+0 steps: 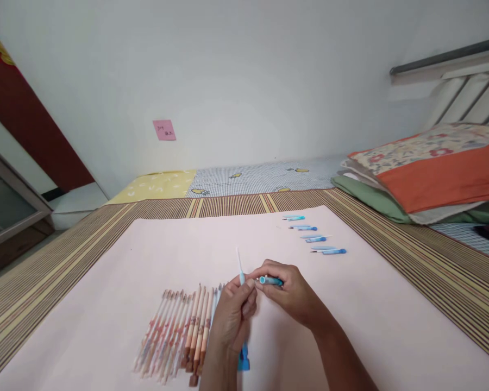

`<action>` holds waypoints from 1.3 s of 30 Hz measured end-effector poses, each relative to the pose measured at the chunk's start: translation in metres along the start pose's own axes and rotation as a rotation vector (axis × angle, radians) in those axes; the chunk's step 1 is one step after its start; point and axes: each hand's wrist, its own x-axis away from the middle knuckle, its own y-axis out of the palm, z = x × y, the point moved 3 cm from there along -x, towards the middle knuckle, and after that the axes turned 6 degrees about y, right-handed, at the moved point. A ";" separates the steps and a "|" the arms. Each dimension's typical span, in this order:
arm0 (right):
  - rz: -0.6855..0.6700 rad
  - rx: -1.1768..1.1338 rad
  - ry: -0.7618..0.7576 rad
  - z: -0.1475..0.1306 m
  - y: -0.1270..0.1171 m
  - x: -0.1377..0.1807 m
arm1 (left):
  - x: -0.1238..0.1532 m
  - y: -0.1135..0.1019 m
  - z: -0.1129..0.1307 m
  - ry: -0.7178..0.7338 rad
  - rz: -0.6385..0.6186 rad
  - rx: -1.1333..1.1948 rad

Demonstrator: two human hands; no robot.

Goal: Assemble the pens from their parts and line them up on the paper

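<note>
My left hand (232, 309) is closed around a slim pen piece (239, 263) with a white tip and a light blue lower part, pointing up and away. Its lower end is hidden in my fingers. My right hand (295, 290) curls around a short teal pen barrel (270, 281), whose round end faces left. The fingertips of both hands meet or nearly meet. Just left of my left hand lie pink-peach pens (199, 320) and clear pens with reddish marks (163, 331), side by side. Blue pens (243, 361) are partly covered by my left hand and forearm.
Farther right on the pale pink sheet (212, 239), several disassembled blue pens (334, 251) lie in a slanting column. The sheet rests on a striped mat (85, 233). Folded bedding (444, 174) is piled at the right. A pink note (164, 130) is on the wall.
</note>
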 end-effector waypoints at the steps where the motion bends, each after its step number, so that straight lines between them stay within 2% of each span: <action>1: -0.016 -0.014 0.010 0.000 0.000 0.000 | 0.000 0.000 0.000 -0.007 0.000 -0.008; 4: -0.013 -0.031 0.048 0.001 0.002 0.001 | 0.000 -0.001 0.000 -0.020 -0.008 -0.017; 10: 0.110 0.066 0.033 0.003 0.006 -0.001 | -0.002 -0.003 -0.002 0.002 0.026 0.027; 14: 0.065 0.044 0.070 0.003 0.004 -0.001 | -0.002 -0.005 0.000 0.043 0.070 0.037; 20: 0.026 0.069 0.044 0.000 -0.008 0.001 | 0.000 -0.012 0.011 0.109 0.128 -0.133; 29: 0.040 0.192 -0.054 0.001 0.000 0.000 | 0.005 -0.015 0.028 0.175 0.208 -0.472; 39: -0.001 0.158 -0.054 -0.001 0.003 0.000 | 0.007 -0.016 0.038 0.155 0.169 -0.549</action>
